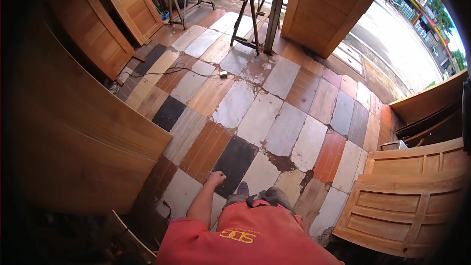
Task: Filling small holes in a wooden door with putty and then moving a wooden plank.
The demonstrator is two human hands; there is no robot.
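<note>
My left hand (216,178) hangs in front of my left side, over a black floor tile (235,161). Its fingers are curled in, and nothing shows in them. It touches nothing else that I can see. Below it, one dark shoe (243,188) stands on the tiles. My right hand does not show; only a sliver of the right arm appears beside my red shirt (206,245).
Wooden door panels lean at the upper left (130,5), and a large sheet (98,137) stands at left. Panelled doors (397,206) lie at right. Trestles (245,24), a post (274,14) and an upright door (328,10) stand ahead. A cable and small box (223,74) lie on the cracked tiles.
</note>
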